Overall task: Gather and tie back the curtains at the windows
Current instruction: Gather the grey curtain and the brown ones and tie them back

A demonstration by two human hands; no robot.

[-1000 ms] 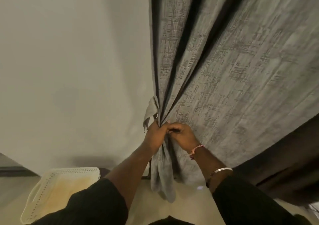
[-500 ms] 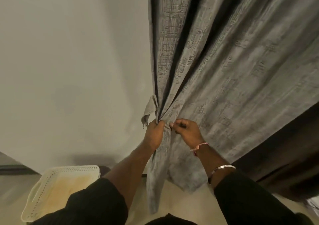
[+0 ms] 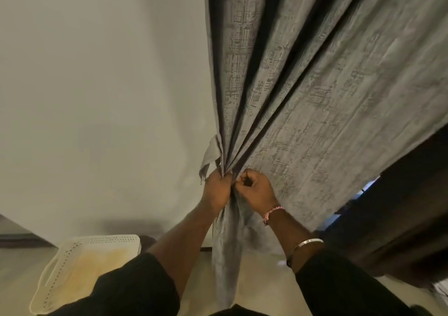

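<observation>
- at 7 o'clock, nearest: white perforated basket (image 3: pixel 80 262) on the floor.
- at centre: left hand (image 3: pixel 216 190) curled tight round the gathered grey curtain (image 3: pixel 303 111); right hand (image 3: pixel 257 192) touching it at 3 o'clock, fingers curled, pinching the cloth.
- at 12 to 2 o'clock, beyond: curtain folds fanning upward.
- at 10 o'clock, farthest: pale wall (image 3: pixel 97 97).

Your black sleeves (image 3: pixel 135 289) are pushed up to mid-forearm. On your right wrist you wear a pink braided thread band (image 3: pixel 272 212); further up sits a plain silver bangle (image 3: pixel 309 243), with perhaps a dark strap beneath it.
</observation>
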